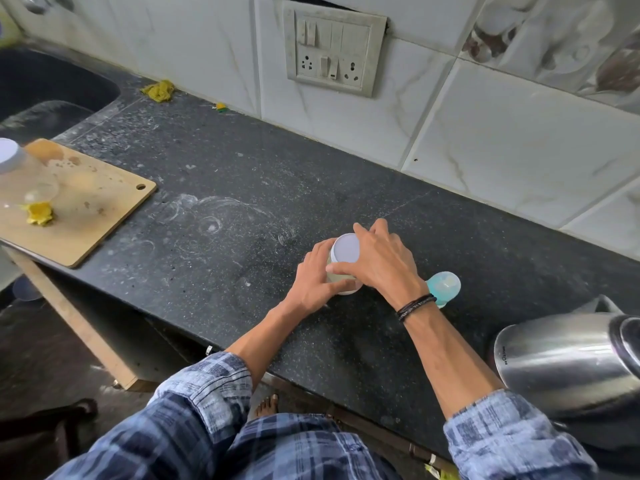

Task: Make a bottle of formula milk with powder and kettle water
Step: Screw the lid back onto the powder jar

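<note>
A small jar of pale powder with a white lid (pixel 345 248) stands on the dark granite counter (pixel 242 216). My left hand (pixel 317 276) grips the jar's body from the left. My right hand (pixel 382 259) is curled over the lid from the right, thumb on the jar's front. Just right of my right wrist stands the baby bottle (pixel 446 285), teal ring and clear cap showing, partly hidden by the wrist. The steel kettle (pixel 568 358) stands at the counter's right edge of the view, lid closed.
A wooden cutting board (pixel 90 209) lies at the left with a clear jar (pixel 20 174) on its side and a yellow scrap. A dark sink (pixel 52 88) sits far left. A switch and socket plate (pixel 332 50) is on the tiled wall.
</note>
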### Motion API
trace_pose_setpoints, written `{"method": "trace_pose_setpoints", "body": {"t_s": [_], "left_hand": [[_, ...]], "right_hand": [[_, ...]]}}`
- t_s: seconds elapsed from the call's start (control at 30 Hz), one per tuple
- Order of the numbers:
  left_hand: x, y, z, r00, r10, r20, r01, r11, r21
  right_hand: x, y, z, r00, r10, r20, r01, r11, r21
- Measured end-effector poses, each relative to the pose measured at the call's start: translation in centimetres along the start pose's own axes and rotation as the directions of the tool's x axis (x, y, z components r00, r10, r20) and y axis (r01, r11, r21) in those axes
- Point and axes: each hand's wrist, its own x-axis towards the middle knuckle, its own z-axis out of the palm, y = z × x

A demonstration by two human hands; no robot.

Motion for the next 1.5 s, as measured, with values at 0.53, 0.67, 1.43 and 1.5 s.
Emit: {"method": "trace_pose_setpoints", "body": {"t_s": [0.53,0.67,1.43,1.5], "left_hand": [[0.0,0.1,-0.1,1.0,0.008,0.013,-0.008,0.999,0.033],[0.0,0.0,-0.2,1.0,0.017,0.005,-0.017,0.999,0.028],[0.0,-0.1,0.0,1.0,0.01,-0.014,-0.01,1.0,0.004],[0.0,0.0,0.0,1.0,0.007,-0.019,-0.007,1.0,0.007]], "right_hand": [[0.0,-0.6,0.5,0.998,0.002,-0.061,-0.003,1.0,-0.019],[0.0,-0.8,0.2,0.997,0.036,-0.067,-0.039,0.998,-0.046],[1.4,0.6,-0.6,0.995,-0.035,0.089,0.032,0.999,0.042],[1.7,0.7,-1.2,0.988,-0.074,0.139,0.064,0.995,0.076]]}}
